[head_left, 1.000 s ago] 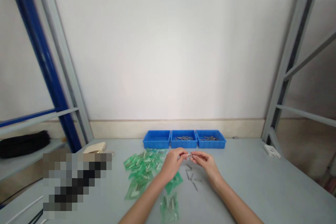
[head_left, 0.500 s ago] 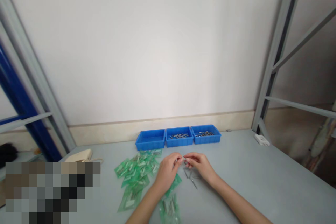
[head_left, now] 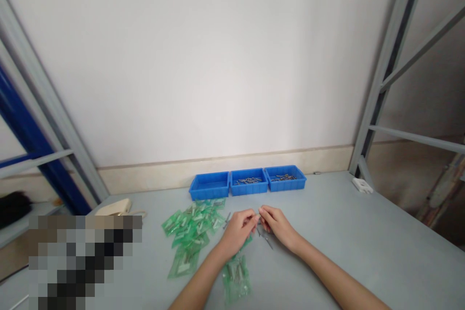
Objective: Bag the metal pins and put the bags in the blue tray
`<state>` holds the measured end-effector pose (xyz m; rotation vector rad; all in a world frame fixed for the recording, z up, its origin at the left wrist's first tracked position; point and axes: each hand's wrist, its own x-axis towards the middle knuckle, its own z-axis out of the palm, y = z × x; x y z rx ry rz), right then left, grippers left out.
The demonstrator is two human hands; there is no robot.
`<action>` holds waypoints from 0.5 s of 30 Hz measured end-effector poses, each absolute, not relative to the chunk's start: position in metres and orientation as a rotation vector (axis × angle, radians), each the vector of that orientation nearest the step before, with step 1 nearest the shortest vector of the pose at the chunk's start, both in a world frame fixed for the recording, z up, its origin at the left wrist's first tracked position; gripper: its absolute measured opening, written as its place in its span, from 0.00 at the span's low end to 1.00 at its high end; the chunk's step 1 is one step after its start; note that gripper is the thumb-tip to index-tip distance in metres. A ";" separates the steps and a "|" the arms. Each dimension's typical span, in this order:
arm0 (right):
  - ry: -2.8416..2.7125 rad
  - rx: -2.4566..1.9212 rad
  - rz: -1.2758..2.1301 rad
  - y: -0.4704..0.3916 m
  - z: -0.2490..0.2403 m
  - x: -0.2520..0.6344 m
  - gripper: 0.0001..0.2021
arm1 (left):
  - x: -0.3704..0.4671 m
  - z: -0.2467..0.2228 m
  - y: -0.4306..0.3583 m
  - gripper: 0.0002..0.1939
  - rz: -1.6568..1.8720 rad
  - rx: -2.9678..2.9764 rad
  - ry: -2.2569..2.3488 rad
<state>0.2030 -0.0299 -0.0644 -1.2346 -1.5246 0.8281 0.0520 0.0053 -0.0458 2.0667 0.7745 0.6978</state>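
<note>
My left hand [head_left: 238, 232] and my right hand [head_left: 279, 227] meet fingertip to fingertip above the table, both closed in a pinch. What they pinch is too small and hidden to make out. Thin metal pins or screws [head_left: 268, 242] lie on the table below my right fingers. Another thin metal piece [head_left: 227, 219] shows beside the left knuckles. Under my left wrist, a green plastic bag [head_left: 237, 273] with metal pieces inside lies partly covered. A heap of similar green bags [head_left: 198, 225] spreads to the left, each with metal parts and a white piece.
Three blue bins stand along the wall: a left bin [head_left: 209, 196] with no parts visible, a middle bin [head_left: 250, 190] and a right bin [head_left: 288, 185] holding thin metal parts. A beige device [head_left: 114, 207] sits at left, a white object [head_left: 362, 185] at far right.
The view has shifted slightly. My hands have drawn closer together, and my right fingers have curled in more. A thin metal piece now shows left of my left hand.
</note>
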 end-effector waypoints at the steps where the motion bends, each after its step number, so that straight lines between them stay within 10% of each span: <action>1: -1.513 -1.227 0.828 -0.030 -0.065 0.203 0.23 | 0.052 -0.046 0.007 0.19 0.724 2.048 0.781; 15: -1.522 -1.233 0.844 -0.034 -0.058 0.204 0.22 | 0.049 -0.043 0.010 0.19 0.802 2.072 0.794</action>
